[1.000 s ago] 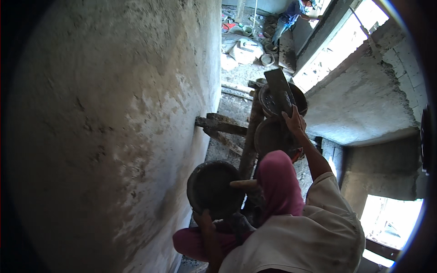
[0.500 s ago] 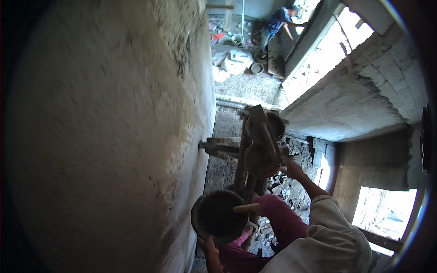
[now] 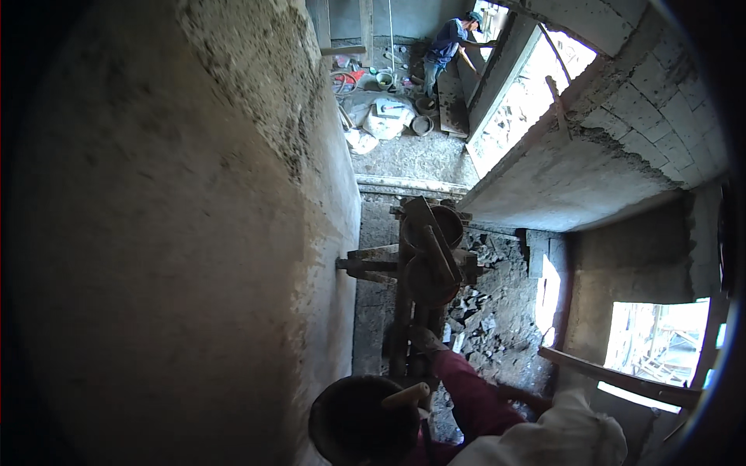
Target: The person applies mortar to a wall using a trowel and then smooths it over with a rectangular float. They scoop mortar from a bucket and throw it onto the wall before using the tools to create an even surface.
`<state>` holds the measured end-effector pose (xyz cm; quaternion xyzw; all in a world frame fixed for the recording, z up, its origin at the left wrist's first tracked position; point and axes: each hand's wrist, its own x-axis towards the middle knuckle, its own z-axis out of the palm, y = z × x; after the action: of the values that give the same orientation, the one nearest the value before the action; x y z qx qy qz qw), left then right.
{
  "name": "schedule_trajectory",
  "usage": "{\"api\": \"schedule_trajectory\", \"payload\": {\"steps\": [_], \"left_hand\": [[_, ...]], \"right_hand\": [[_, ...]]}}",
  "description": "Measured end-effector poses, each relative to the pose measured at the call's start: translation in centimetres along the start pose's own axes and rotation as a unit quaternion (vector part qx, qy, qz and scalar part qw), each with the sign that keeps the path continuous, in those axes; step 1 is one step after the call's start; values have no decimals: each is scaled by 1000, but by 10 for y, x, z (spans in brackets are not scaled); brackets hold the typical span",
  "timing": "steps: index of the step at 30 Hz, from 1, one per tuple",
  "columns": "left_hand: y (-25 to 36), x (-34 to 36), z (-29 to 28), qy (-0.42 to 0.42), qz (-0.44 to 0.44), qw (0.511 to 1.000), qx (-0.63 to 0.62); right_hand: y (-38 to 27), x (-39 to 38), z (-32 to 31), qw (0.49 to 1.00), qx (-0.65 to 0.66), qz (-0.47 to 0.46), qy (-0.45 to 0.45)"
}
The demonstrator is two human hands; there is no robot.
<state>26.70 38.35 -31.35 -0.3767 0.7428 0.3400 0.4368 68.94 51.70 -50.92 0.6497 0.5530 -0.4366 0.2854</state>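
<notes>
Float (image 3: 437, 247): just parked on buckets (image 3: 451, 227), mid-frame
Right hand (image 3: 516, 395): free of it, can't tell my grip
Left: out of shot

A float (image 3: 423, 223) lies across two buckets (image 3: 426, 289), and a wooden handle (image 3: 404, 396) overlaps a dark pan (image 3: 353, 423).

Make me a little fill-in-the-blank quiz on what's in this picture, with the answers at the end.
1. The float lies across ____ buckets.
2. The handle shows over the ____ side of the black bowl, as the picture has it.
3. The far person wears a ____ top.

Missing words: two; right; blue.
</notes>
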Motion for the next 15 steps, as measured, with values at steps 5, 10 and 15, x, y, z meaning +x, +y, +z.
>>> {"api": "schedule_trajectory", "payload": {"steps": [5, 10, 15], "left_hand": [[-17, 13, -5, 30, -41, 998, -37], [-26, 61, -5, -18, -43, 999, -14], [-31, 67, -29, -1, -61, 998, 12]], "right_hand": [[-105, 157, 88, 975, 123, -176, 62], [-127, 246, 139, 948, 177, -231, 133], [-121, 178, 108, 934, 319, -133, 87]]}}
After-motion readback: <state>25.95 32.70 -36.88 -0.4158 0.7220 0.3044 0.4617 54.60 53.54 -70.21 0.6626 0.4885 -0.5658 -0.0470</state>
